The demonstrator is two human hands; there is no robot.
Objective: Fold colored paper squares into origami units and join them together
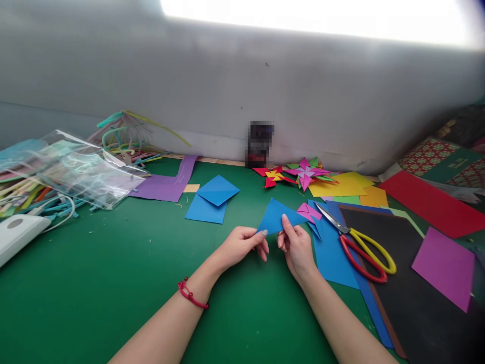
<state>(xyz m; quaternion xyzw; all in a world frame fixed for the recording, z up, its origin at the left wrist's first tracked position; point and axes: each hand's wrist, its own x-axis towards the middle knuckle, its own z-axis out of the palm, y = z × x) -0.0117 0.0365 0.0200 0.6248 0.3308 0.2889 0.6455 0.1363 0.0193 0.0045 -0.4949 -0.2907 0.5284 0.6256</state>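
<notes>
Green bench [125,273]: left of the red-and-yellow-handled scissors [356,242], our two bare hands' [248,245] [297,247] fingers pinch folded blue paper [276,216].

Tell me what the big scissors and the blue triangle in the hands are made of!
The scissors have blades that look like shiny metal, silvery and bright; their red and yellow loops seem smooth plastic, maybe rubbery, from the even colour. The blue triangle looks like matte paper: thin, flat, straight-edged, without much shine.
</notes>
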